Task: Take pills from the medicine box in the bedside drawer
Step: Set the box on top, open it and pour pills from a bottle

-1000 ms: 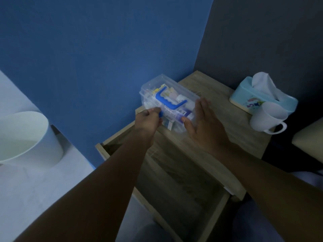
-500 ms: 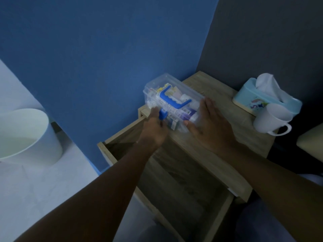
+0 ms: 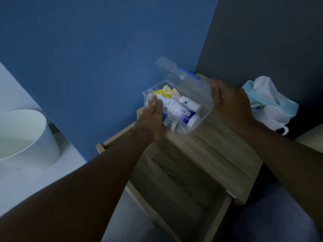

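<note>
The medicine box [image 3: 197,117] sits at the nightstand top's [image 3: 215,151] left edge, above the pulled-out drawer [image 3: 176,194]. The right hand [image 3: 230,103] is closed on the raised clear lid [image 3: 183,81]; the left hand [image 3: 152,117], fingers flat, rests on the box (bottles and packets inside). A cup [image 3: 274,117] stands close behind

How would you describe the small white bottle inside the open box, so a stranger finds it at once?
On the wooden bedside table stands a clear medicine box with its lid raised. The small white bottle lies inside beside the large white-and-purple bottle, on the lid side; it is the shorter one.
</note>
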Tool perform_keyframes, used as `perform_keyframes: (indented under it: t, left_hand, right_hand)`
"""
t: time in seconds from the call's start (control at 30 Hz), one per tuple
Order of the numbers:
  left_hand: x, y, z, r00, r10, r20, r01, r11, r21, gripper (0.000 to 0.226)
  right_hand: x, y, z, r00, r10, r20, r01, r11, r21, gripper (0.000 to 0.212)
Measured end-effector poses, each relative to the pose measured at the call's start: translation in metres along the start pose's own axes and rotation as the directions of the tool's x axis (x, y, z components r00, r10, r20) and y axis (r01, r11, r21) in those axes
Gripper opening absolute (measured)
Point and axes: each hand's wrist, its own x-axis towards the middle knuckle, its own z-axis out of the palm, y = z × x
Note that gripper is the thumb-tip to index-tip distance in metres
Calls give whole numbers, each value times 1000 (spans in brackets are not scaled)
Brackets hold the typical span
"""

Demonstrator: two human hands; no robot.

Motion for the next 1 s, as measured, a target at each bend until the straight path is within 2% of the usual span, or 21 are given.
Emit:
perform_keyframes:
  t: [0.17, 0.4, 0.57, 0.7, 0.77, 0.87, 1.0]
  left_hand:
    - [5, -5, -4, 997, -39, 71, 31, 992, 119, 98]
    - [11, -1, -7, 991, -77, 110, 55, 980, 192, 102]
    - [12, -2, -8, 991, -58, 118, 35, 980, 194, 106]
    - [12, 4, -6, 991, -52, 127, 29, 984, 176, 109]
    - [10, 4, -8, 991, -58, 118, 36, 982, 185, 109]
    - [9, 3, -9, 989, -56, 137, 27, 978, 205, 109]
    - [9, 4, -8, 992, -50, 119, 26, 980, 199, 109]
  right_hand:
    - [27, 12, 1, 996, 84, -42, -84, 996, 4, 38]
    - [52, 29, -9, 971, 211, -112, -209, 978, 31, 42]
    - [37, 30, -8, 956, 152, -252, -180, 980, -90, 61]
    - [39, 58, 2, 980, 150, -127, -155, 988, -26, 41]
    - [41, 65, 11, 976, 188, -106, -195, 979, -55, 49]
    - [43, 67, 29, 965, 217, -151, -227, 972, -59, 51]
    - [56, 65, 41, 908, 415, -64, -416, 909, -6, 68]
